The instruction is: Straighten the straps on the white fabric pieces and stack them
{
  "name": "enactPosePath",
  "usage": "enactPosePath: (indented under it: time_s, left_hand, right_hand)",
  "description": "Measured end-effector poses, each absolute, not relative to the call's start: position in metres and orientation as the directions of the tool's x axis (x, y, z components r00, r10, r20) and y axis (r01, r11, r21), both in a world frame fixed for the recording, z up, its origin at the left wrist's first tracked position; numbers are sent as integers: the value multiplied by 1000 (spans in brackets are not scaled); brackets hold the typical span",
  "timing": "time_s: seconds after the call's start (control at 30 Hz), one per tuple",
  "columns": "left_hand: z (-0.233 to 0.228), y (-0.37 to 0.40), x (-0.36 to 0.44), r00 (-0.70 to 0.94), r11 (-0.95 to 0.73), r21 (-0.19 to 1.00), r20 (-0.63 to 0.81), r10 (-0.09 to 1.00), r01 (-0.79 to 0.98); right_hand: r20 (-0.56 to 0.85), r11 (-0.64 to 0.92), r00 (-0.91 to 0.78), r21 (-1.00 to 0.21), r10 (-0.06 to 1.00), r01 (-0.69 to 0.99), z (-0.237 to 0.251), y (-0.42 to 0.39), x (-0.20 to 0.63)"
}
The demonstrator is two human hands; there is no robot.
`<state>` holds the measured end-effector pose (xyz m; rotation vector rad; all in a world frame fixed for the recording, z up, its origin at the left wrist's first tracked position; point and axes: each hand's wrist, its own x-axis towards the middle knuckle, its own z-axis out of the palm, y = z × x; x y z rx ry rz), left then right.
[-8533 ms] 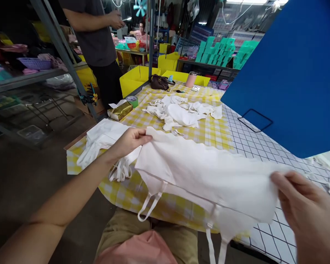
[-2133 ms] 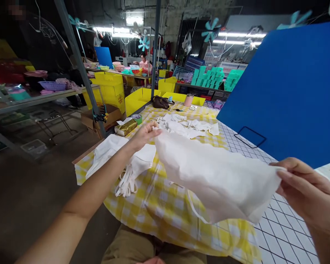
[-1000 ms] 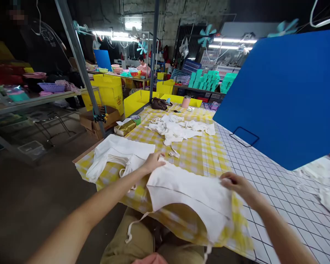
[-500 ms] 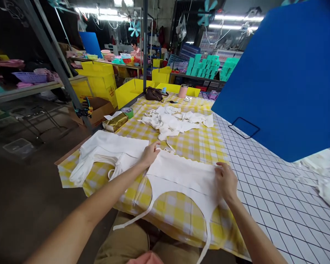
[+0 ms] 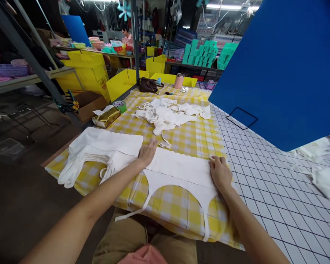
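Observation:
A white cloth bag [image 5: 181, 169] lies flat on the yellow checked tablecloth [image 5: 192, 137] in front of me, its two strap handles trailing toward the near table edge. My left hand [image 5: 147, 153] presses palm-down on the bag's left end. Its right end is held flat under my right hand [image 5: 220, 173]. Neither hand grips anything. Just left of the bag sits a stack of folded white bags [image 5: 99, 148].
A loose heap of white bags [image 5: 167, 112] lies further back on the cloth. A big blue board [image 5: 280, 69] leans at the right over a white grid surface [image 5: 277, 190]. A gold box [image 5: 106, 117], tape roll [image 5: 120, 105], brown pouch [image 5: 147, 85] and pink cup [image 5: 178, 81] sit beyond.
I held the bag up stretched between both hands, then lowered it onto the tablecloth. Both hands now press it flat, and my view has tilted downward.

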<state>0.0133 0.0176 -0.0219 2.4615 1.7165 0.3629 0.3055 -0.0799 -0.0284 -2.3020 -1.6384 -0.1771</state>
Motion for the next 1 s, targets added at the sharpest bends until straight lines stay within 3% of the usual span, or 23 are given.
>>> enactPosePath:
  time_s: [0.13, 0.23, 0.3, 0.43, 0.5, 0.57, 0.67, 0.73, 0.83, 0.93, 1.0]
  left_hand:
    - [-23, 2, 19, 516, -554, 131, 239, 823, 822]
    - [-30, -8, 20, 666, -677, 174, 126, 735, 715]
    - [-34, -11, 18, 700, -686, 214, 16, 714, 695]
    - [-33, -12, 15, 687, -655, 243, -72, 723, 715]
    - [-28, -16, 20, 677, -643, 246, -87, 730, 725]
    - [-20, -25, 32, 691, -653, 260, -87, 718, 711]
    - [-10, -50, 63, 767, -712, 326, -72, 637, 622]
    - [-7, -71, 88, 824, -750, 381, -58, 564, 540]
    - [-11, -101, 120, 878, -783, 434, -44, 476, 446]
    - [-23, -119, 135, 891, -796, 423, -67, 448, 432]
    - [-30, -122, 138, 890, -811, 385, -76, 449, 442]
  right_hand:
    - [344, -215, 241, -112, 907, 970, -26, -95, 302]
    - [195, -57, 71, -78, 978, 995, -34, -109, 303]
    - [97, -106, 117, -113, 988, 988, -37, -120, 307]
    - [108, -320, 362, -285, 926, 903, -19, -165, 309]
    - [-2, -325, 364, -454, 932, 830, 1, -201, 303]
    - [-243, -292, 177, -608, 954, 738, 17, -239, 291]
    - [-475, -315, -64, -672, 878, 670, 13, -278, 269]
    - [-484, -397, 28, -682, 874, 614, -10, -289, 252]
    - [-429, -481, 217, -796, 877, 369, -48, -289, 227]
    - [-445, -473, 219, -876, 868, 95, -66, -293, 208]
    - [-450, -473, 226, -879, 864, 57, -62, -303, 204]
